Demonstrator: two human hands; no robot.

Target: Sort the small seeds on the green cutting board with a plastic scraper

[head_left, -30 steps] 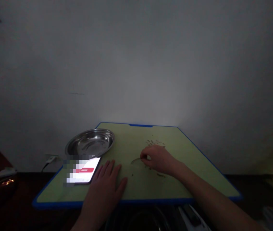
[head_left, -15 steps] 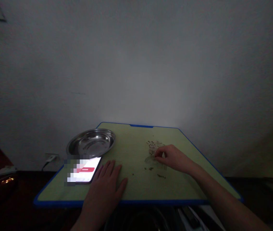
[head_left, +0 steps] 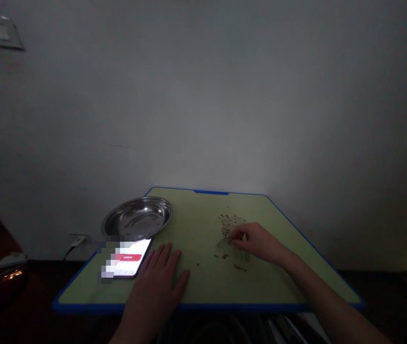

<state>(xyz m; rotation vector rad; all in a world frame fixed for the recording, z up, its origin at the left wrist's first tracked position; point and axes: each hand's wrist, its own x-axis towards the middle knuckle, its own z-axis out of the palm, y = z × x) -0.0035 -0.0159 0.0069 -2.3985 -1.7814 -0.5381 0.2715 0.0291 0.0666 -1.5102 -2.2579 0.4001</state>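
My left hand (head_left: pixel 158 282) lies flat on the yellow-green table (head_left: pixel 196 215), fingers spread, beside a phone (head_left: pixel 131 258) with a lit screen. My right hand (head_left: pixel 255 243) has thumb and forefinger pinched together low over the table. Whatever is between the fingertips is too small to make out. Just beyond them is a scatter of small dark bead-like bits (head_left: pixel 229 220). A faint, see-through curved outline (head_left: pixel 222 242) shows by the fingertips; I cannot tell what it is. Nearer me lie a short row of dark bits (head_left: pixel 240 268) and a small cluster (head_left: pixel 224 256).
A shiny metal basin (head_left: pixel 139 217) stands at the table's left, behind the phone. The table has a blue edge (head_left: pixel 189 306) and sits against a grey wall (head_left: pixel 203 95). A plug with a cable (head_left: pixel 78 241) is in the wall at left.
The view has tilted slightly, so the table appears lower. My right thumb and forefinger stay pinched by the dark bits, with barely any shift. My left hand stays flat in place.
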